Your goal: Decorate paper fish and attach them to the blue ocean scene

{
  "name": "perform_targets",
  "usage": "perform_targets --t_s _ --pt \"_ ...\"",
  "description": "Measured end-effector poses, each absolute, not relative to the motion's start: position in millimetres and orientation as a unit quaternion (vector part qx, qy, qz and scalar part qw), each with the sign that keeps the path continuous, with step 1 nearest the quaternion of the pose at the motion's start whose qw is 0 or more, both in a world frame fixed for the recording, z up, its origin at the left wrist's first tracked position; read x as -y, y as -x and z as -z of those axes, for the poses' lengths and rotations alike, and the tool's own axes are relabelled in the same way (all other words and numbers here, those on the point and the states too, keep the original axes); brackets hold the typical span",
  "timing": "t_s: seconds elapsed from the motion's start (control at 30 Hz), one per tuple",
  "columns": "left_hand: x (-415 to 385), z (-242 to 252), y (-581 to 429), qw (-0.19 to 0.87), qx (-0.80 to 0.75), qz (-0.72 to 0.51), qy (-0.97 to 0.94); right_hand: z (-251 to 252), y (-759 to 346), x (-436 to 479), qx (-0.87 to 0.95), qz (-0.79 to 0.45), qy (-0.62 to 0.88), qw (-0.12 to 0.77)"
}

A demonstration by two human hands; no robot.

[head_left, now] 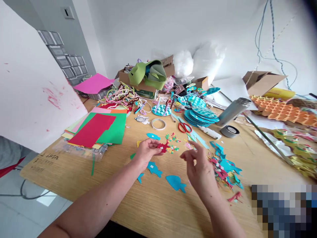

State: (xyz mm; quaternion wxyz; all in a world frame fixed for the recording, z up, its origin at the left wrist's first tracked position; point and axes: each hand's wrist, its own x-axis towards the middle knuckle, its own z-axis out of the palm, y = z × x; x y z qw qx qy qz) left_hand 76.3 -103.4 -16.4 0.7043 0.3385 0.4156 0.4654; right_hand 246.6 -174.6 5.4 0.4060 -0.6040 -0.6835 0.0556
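In the head view, my left hand (pixel 146 152) pinches a small red paper fish (pixel 163 147) with a white square on it. My right hand (pixel 198 162) hovers to the right of it, index finger stretched out and the others bent; nothing shows in its fingers. Around my hands lie blue paper fish: one (pixel 153 136) beyond my left hand, another with a white square (pixel 154 169) below it, and a larger one (pixel 175 182) nearer me. Small multicoloured paper bits (pixel 172 137) are scattered just past the red fish. Yellow and green cut-outs are partly covered by my left hand.
Red scissors (pixel 184 127), a roll of white tape (pixel 158 124), grey tape (pixel 229 131) and a metal flask (pixel 234 111) stand beyond. Coloured paper sheets (pixel 116 132) are stacked left. Paper scraps (pixel 228 167) heap at right, blue paper plates (pixel 198 117) behind.
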Motion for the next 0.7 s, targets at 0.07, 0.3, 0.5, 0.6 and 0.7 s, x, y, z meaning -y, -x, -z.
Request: perform_targets --t_s 0.07,0.3,0.5,0.6,0.7 --pt "105 15 -77 0.708 -0.410 -0.461 -0.344 -1 -232 178 0.722 -0.078 0.573 0.381" --pt "112 11 -79 0.719 -0.416 -0.434 -0.348 16 -222 179 0.733 -0.072 0.586 0.338" --pt "115 10 -82 0.729 -0.426 -0.429 -0.322 18 -220 178 0.729 -0.052 0.593 0.338" --pt "116 10 -82 0.730 -0.432 -0.429 -0.311 18 -219 179 0.731 -0.043 0.590 0.340" --pt "116 10 -82 0.733 -0.432 -0.428 -0.303 18 -219 179 0.730 -0.035 0.590 0.343"
